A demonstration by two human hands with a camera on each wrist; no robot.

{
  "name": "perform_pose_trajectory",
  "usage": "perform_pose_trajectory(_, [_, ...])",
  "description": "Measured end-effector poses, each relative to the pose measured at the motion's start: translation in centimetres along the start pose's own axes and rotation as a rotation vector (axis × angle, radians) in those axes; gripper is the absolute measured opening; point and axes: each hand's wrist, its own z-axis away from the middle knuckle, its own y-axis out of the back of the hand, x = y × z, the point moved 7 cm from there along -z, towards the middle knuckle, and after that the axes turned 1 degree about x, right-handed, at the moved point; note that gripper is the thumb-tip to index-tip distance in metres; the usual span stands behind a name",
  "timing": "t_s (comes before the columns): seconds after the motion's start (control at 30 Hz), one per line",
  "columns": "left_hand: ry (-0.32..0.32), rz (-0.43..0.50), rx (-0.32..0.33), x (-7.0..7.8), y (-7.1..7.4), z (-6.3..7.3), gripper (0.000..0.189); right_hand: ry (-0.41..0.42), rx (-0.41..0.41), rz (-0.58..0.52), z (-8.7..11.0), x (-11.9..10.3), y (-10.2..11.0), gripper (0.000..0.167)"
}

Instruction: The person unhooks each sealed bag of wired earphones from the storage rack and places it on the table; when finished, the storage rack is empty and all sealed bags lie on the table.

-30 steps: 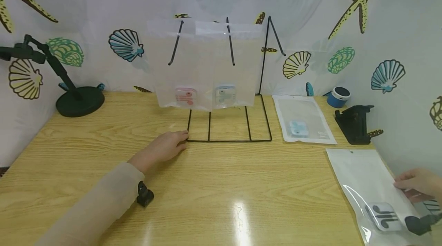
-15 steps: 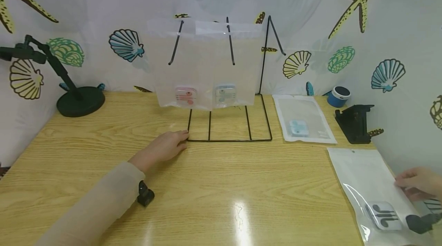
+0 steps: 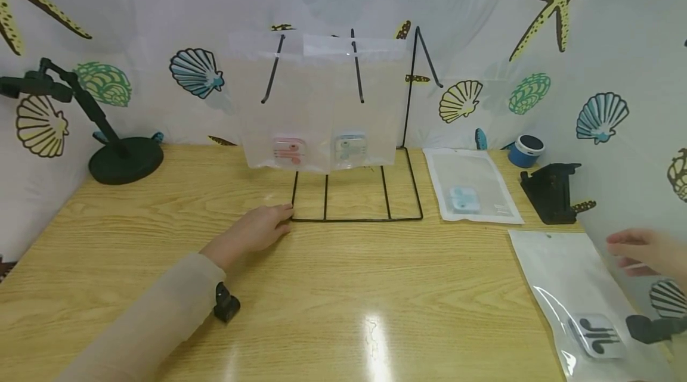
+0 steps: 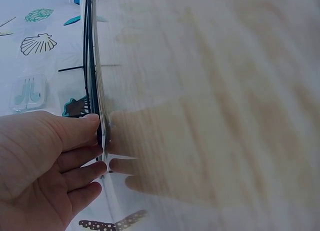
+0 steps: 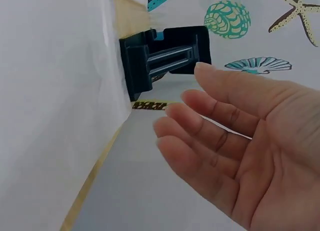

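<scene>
My left hand (image 3: 256, 228) holds the near left corner of a black wire display rack (image 3: 354, 220), its thumb and fingers at the base wire in the left wrist view. Two clear bags hang from the rack's hooks, one with pink earphones (image 3: 290, 151) in a case, one with pale earphones (image 3: 350, 148). At the right edge, my right hand (image 3: 646, 252) hovers with loosely bent fingers and nothing in them. Beside and below it lies a white-backed clear bag (image 3: 558, 269) with dark-printed earphones (image 3: 597, 335) in a case.
Right of the rack lies a bag (image 3: 467, 173) with a blue earphone case (image 3: 464, 199). Behind the right hand stand a black holder (image 3: 553, 194) and a blue jar (image 3: 526, 151). A black lamp-like stand (image 3: 125, 160) is at the back left, before a shell-print curtain.
My right hand has let go of the right edge of the dark-printed earphones' bag and lifted up and away. The left hand has stayed at the rack's corner.
</scene>
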Motion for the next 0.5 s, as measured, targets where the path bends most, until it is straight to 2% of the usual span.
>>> perform_pose_trajectory(0.13, [-0.009,-0.004,0.003,0.1,0.1,0.0,0.044,0.063,0.091,-0.012,-0.9,-1.4,0.9,0.063])
perform_pose_trajectory(0.2, [-0.011,-0.007,0.006,0.1,0.1,0.0,0.044,0.098,0.13,-0.011,-1.8,-1.7,1.3,0.058])
perform_pose_trajectory(0.3, [-0.013,-0.011,0.008,0.1,0.1,0.0,0.044,0.141,0.132,-0.037,-2.5,-3.2,1.6,0.056])
perform_pose_trajectory(0.37, [-0.012,-0.015,0.005,0.2,0.1,0.0,0.044,0.169,0.146,-0.043,-2.4,-4.8,1.6,0.056])
perform_pose_trajectory(0.43, [-0.011,-0.017,0.001,0.2,0.1,0.0,0.043,0.202,0.137,-0.047,-1.6,-7.6,1.5,0.061])
perform_pose_trajectory(0.5, [-0.01,-0.018,-0.002,0.1,0.1,0.0,0.043,0.24,0.149,-0.035,-0.8,-10.2,1.3,0.059])
